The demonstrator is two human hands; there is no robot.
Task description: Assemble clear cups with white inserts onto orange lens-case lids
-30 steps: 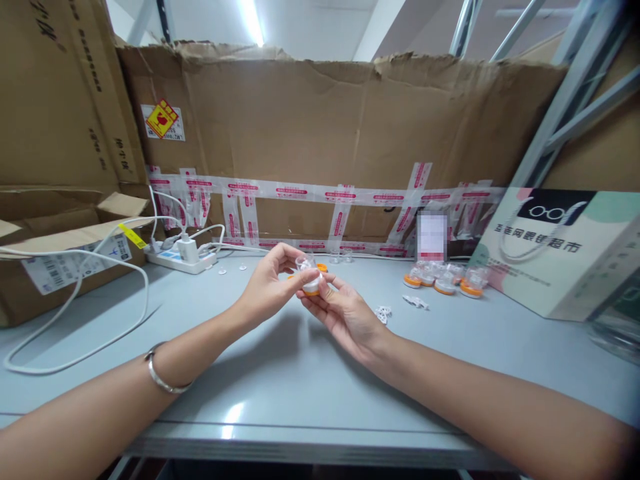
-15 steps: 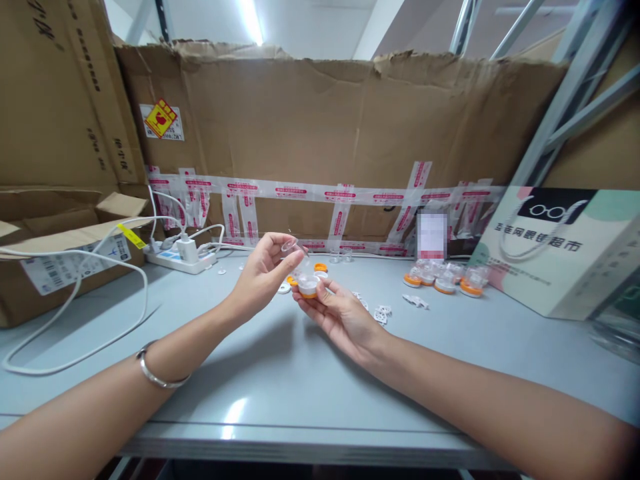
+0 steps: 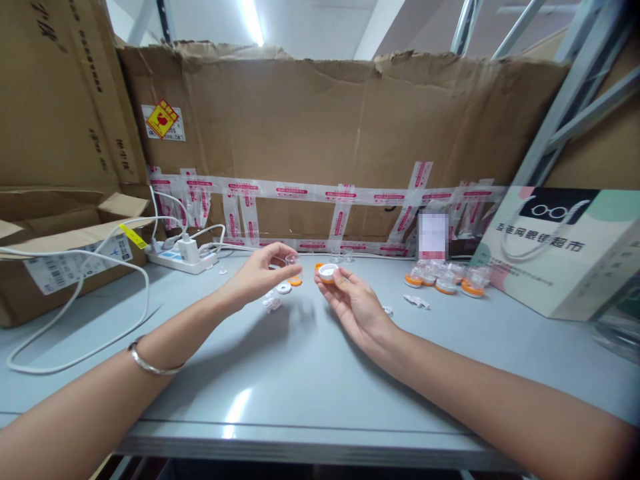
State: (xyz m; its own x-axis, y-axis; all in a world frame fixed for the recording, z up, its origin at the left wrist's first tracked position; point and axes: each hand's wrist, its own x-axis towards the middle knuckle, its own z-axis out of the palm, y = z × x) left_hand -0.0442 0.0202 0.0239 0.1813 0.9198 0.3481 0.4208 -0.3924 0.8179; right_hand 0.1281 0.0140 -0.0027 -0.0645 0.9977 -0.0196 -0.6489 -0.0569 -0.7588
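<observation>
My left hand point(image 3: 257, 275) is closed lightly, with a small clear plastic cup point(image 3: 293, 260) between its thumb and fingers. My right hand point(image 3: 357, 303) pinches a round cap point(image 3: 328, 273), white inside with an orange rim, its open face turned up. The two hands are apart above the grey table. Below my left fingers lie a white ring point(image 3: 284, 288), an orange ring point(image 3: 296, 281) and some small white plastic pieces point(image 3: 271, 303). Another orange piece shows partly behind the cap in my right hand.
Several clear cups with orange bases point(image 3: 445, 285) stand at the right, near a white gift bag point(image 3: 545, 267). White pieces point(image 3: 417, 302) lie before them. At left are a power strip point(image 3: 187, 259), looping white cables and an open carton point(image 3: 75, 260). A large cardboard box point(image 3: 300, 133) backs the table point(image 3: 320, 400).
My hands have drawn apart: the left moved slightly left with the clear cup, the right moved right and a little up with the cap.
</observation>
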